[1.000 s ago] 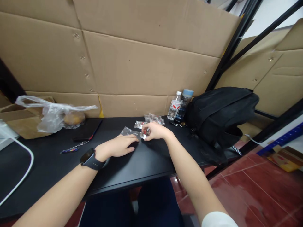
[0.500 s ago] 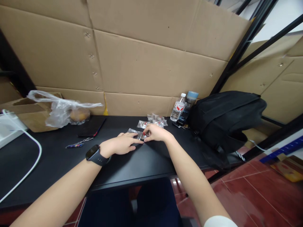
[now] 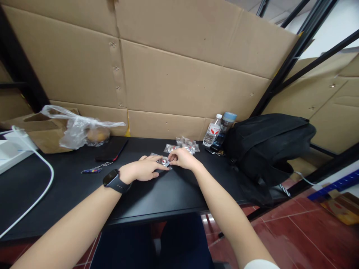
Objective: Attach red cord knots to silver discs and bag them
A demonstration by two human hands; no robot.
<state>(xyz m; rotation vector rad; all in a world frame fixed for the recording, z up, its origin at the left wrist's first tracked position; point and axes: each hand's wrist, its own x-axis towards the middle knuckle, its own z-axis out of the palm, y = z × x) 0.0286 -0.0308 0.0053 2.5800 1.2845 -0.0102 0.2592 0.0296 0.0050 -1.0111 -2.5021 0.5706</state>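
Note:
On the black table lies a small clear plastic packet point(image 3: 165, 161) with a round, silvery piece and a spot of red in it. My left hand point(image 3: 143, 168), a dark watch on its wrist, rests flat with fingers stretched out and holds the packet's left side down. At the packet's right edge, the fingertips of my right hand point(image 3: 183, 158) are pinched together; the exact grip is partly hidden by the fingers. Just behind that hand is a pile of similar clear packets point(image 3: 187, 145).
A water bottle point(image 3: 212, 130), a blue-lidded bottle point(image 3: 226, 127) and a black backpack point(image 3: 269, 149) stand at the right. Left are a dark flat case point(image 3: 110, 149), a keychain point(image 3: 92, 170), a knotted plastic bag point(image 3: 74, 130) and a white cable point(image 3: 50, 179). Cardboard point(image 3: 179, 82) walls the back.
My right fingers have shifted from on top of the packet to its right edge, so the round silvery piece now shows. My left hand stays about where it was. The view has tilted slightly.

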